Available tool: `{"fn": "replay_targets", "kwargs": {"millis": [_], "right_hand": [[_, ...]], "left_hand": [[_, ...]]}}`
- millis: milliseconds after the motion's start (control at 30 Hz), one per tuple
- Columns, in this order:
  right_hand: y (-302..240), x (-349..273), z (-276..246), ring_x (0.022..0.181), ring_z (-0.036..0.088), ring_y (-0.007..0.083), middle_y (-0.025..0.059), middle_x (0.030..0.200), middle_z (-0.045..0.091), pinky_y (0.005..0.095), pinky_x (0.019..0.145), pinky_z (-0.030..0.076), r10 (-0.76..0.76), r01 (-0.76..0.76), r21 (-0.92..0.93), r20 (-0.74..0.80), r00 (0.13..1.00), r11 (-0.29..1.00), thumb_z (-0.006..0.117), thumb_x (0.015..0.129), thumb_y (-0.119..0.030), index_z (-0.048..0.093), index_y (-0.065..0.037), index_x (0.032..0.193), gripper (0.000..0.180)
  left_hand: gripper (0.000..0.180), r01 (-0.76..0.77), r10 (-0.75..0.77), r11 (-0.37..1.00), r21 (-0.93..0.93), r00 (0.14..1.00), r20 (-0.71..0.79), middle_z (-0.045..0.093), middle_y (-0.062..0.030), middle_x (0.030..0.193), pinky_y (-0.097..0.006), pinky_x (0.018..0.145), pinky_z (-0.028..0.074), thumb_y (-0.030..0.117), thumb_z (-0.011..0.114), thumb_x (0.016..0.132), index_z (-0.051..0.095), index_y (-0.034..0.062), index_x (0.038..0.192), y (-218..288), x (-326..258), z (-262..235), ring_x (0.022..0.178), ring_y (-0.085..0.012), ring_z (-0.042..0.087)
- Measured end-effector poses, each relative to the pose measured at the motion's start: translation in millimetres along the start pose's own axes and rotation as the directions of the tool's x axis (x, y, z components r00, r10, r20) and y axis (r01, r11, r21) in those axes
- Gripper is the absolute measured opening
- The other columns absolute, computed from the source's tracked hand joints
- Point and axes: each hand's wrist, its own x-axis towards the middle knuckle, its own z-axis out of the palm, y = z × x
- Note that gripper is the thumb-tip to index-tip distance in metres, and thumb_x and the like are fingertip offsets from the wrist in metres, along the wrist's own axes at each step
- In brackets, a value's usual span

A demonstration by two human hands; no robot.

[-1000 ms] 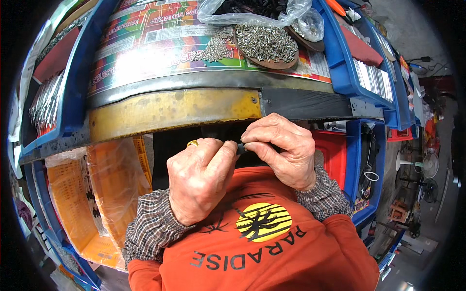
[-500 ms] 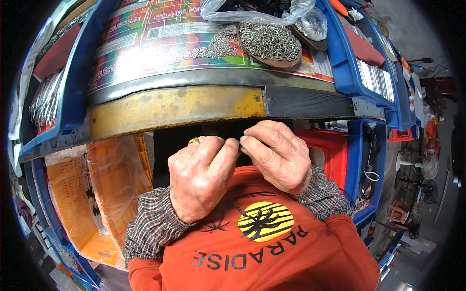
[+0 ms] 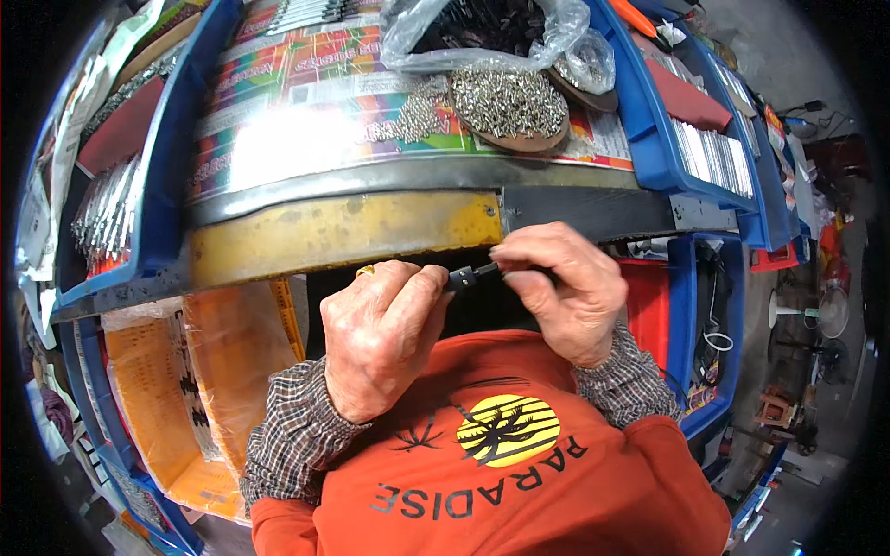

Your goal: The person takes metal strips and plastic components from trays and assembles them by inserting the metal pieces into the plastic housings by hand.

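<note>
My left hand (image 3: 380,334), with a ring on one finger, grips a small black cylindrical piece (image 3: 461,278). Its thinner dark end points right, and most of its body is hidden in the fist. At that thin end, the bent fingertips of my right hand (image 3: 565,287) close around the tip, and whatever else they hold is hidden. Both hands are in front of the bench edge (image 3: 343,227), above my lap. Beyond them on the bench lie a round dish heaped with small metal pins (image 3: 510,104) and a loose pile of metal bits (image 3: 413,119).
A clear plastic bag of black parts (image 3: 482,28) sits behind the dish. Blue bins (image 3: 165,176) with metal pieces flank the bench on both sides. Below are an orange crate (image 3: 158,408) on the left and a red container (image 3: 646,301) on the right.
My hands were close together at the fingertips. Now the right hand has moved right, and the black piece shows between them.
</note>
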Motion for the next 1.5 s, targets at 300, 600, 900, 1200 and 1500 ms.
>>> {"fn": "replay_targets", "kwargs": {"millis": [300, 600, 900, 1200, 1500], "right_hand": [[-39.2, 57.3, -69.1, 0.067, 0.063, 0.0245, 0.0151, 0.076, 0.063, 0.0423, 0.068, 0.054, -0.482, 0.087, 0.932, 0.100, 0.870, 0.352, 0.062, 0.083, -0.007, 0.063, 0.002, 0.078, 0.010], [-27.0, 52.4, -84.8, 0.065, 0.062, 0.0236, 0.0147, 0.075, 0.063, 0.0410, 0.067, 0.054, -0.473, 0.175, 0.939, -0.015, 0.881, 0.295, 0.062, 0.082, -0.005, 0.063, 0.002, 0.077, 0.009], [-15.0, 62.7, -77.1, 0.064, 0.062, 0.0226, 0.0143, 0.074, 0.063, 0.0396, 0.065, 0.054, -0.479, 0.181, 0.954, -0.045, 0.876, 0.240, 0.062, 0.081, -0.004, 0.063, 0.002, 0.075, 0.008], [-2.3, 55.7, -85.2, 0.063, 0.062, 0.0216, 0.0139, 0.073, 0.063, 0.0382, 0.064, 0.054, -0.445, 0.166, 0.965, -0.059, 0.894, 0.205, 0.062, 0.079, -0.002, 0.062, 0.002, 0.074, 0.007], [-10.4, 60.1, -78.9, 0.061, 0.062, 0.0207, 0.0134, 0.072, 0.063, 0.0367, 0.062, 0.054, -0.410, 0.142, 0.974, -0.057, 0.910, 0.179, 0.062, 0.078, 0.000, 0.062, 0.002, 0.072, 0.006]], "left_hand": [[0.015, 0.085, -0.094, 0.979, 0.185, 0.995, 0.042, 0.060, -0.0094, 0.071, -0.034, 0.054, 0.046, 0.001, 0.070, 0.076, 0.061, 0.0036, 0.088, -39.1, 36.6, -20.2, 0.060, -0.0231, 0.060], [0.022, 0.083, -0.102, 0.923, 0.375, 0.994, 0.032, 0.061, -0.0158, 0.082, -0.041, 0.062, 0.047, 0.001, 0.063, 0.076, 0.054, 0.0038, 0.095, -110.7, 89.7, -31.6, 0.074, -0.0346, 0.061], [0.021, 0.062, -0.062, 0.872, 0.486, 0.998, -0.015, 0.064, -0.0167, 0.087, -0.039, 0.074, 0.050, -0.002, 0.062, 0.074, 0.059, 0.0013, 0.095, -178.2, 138.2, -25.0, 0.084, -0.0349, 0.063], [0.020, 0.061, -0.055, 0.873, 0.484, 0.998, -0.028, 0.060, -0.0130, 0.088, -0.043, 0.074, 0.048, 0.002, 0.059, 0.075, 0.061, 0.0090, 0.094, -212.4, 161.1, -6.8, 0.085, -0.0346, 0.060], [0.021, 0.038, -0.028, 0.866, 0.498, 0.999, -0.028, 0.062, -0.0110, 0.091, -0.042, 0.081, 0.047, 0.004, 0.058, 0.077, 0.066, 0.0101, 0.096, -225.3, 161.8, -4.4, 0.092, -0.0326, 0.058]]}}
